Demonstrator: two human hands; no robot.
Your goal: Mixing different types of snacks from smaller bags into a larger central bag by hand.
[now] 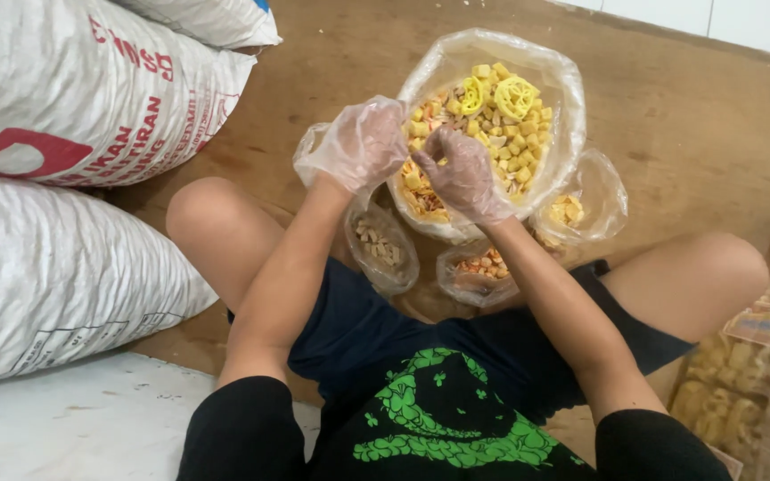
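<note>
Head view: both hands gloved, close together over big snack bag (552, 134). Left hand (363, 142) loosely curled, contents unclear; right hand (465, 174) pinching small yellow snack bits.

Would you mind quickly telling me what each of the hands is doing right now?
Left hand: gloved, loosely curled at the rim of the big snack bag; any hold cannot be told.
Right hand: gloved, fingers pinched in the snacks; contents unclear.

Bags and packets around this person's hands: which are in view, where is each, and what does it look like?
Large clear bag: centre, under both gloved hands, full of mixed yellow and orange snacks.
Small clear bags: in front of the lap, each part filled with one snack.
White woven sacks: stacked at left, red and dark print.
Sealed snack packets: right edge, clear, with labels.
</note>
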